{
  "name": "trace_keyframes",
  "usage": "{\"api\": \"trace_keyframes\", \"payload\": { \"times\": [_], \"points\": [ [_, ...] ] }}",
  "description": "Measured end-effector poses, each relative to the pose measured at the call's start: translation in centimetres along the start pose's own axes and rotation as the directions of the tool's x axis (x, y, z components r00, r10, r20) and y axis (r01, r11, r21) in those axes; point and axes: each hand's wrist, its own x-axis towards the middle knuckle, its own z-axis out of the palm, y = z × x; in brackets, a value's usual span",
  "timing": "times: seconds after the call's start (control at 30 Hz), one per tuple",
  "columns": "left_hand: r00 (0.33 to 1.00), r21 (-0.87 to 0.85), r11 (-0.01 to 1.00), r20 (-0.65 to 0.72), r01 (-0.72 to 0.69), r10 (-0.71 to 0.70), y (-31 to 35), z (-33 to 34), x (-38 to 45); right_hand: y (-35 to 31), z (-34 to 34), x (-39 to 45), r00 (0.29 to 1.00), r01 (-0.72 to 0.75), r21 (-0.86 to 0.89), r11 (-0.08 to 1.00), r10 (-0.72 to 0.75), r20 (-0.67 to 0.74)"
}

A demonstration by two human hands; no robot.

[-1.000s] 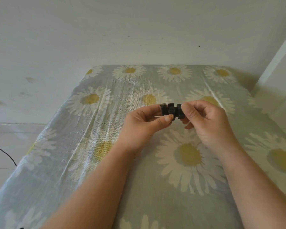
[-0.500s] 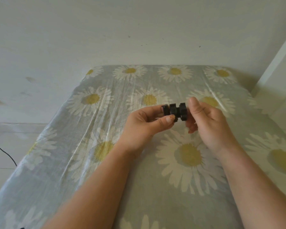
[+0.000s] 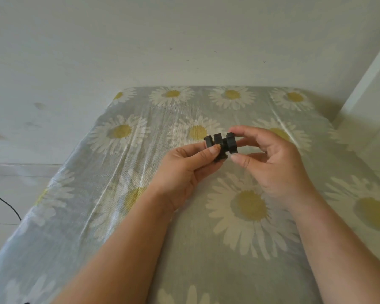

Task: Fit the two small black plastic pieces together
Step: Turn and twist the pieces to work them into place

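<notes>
Both hands were raised above the table, which was covered by a grey daisy-print cloth (image 3: 140, 227), and the black plastic work sat between them, roughly over the middle of the far half of the cloth. The left hand (image 3: 184, 172) was closed on the left black piece (image 3: 215, 145): its thumb (image 3: 211, 151) pressed across the near face while the other fingers curled behind, mostly hidden. That piece showed as a notched block with upright lugs.

The right black piece (image 3: 232, 142), a chunky toothed part, stood hard against the left one; whether the two were fully seated I could not tell, since the joint was dark and small. The right hand (image 3: 272, 163) pinched it narrowly, the index finger (image 3: 242, 131) arched over the top and the thumb tip (image 3: 239, 160) just below it. The rest of that hand's fingers were loosely bent and apart from the part.

A white wall (image 3: 184, 40) rose behind the table, and a thin black cable (image 3: 4, 201) trailed along the left edge.
</notes>
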Motion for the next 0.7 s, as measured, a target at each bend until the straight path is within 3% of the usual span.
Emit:
{"api": "trace_keyframes", "payload": {
  "times": [0.33, 0.7],
  "points": [
    [0.999, 0.063, 0.998, 0.019, -0.031, 0.030, 0.03, 0.31, -0.18, -0.40, 0.00, -0.04, 1.000, -0.001, 0.026, 1.000, 0.002, -0.029],
    [0.986, 0.237, 0.957, 0.037, -0.166, 0.162, -0.04, 0.80, -0.60, -0.19, -0.16, -0.06, 0.998, -0.051, 0.016, 0.999, 0.051, -0.033]
  ]
}}
